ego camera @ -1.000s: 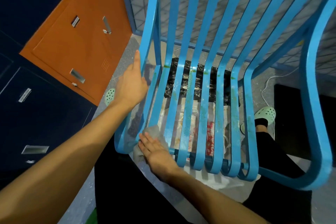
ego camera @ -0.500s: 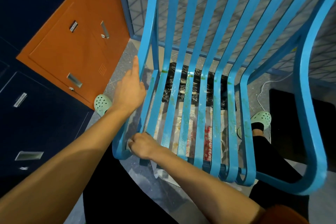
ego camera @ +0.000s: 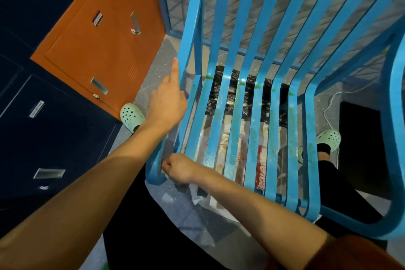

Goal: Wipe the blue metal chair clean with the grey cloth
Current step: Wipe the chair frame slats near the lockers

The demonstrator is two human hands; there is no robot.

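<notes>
Blue metal, streaked with green: the chair fills the head view, its seat slats running from the front lip away toward the backrest.

At the front left corner of the seat, the right hand sits against the outermost slat with its grip closed into a tight fist. The grey cloth is not plainly visible and appears to be bunched inside those curled fingers.

The left hand lies flat against the outer side of the left frame bar. Its fingers are straight, it holds nothing, and it looks to be steadying the chair.

What the coming stroke turns on is direction. The green smears lie to the right of the fist and farther back, strung along the length of the middle slats. The right hand is the nearer of the two and the one with the cloth, so it seems placed to travel along each slat from front to back, then step across to the next. A stroke across the slats would likely drag the cloth into the gaps.

Under the seat lie a black bag and a clear plastic sheet. An orange locker stands to the left.
</notes>
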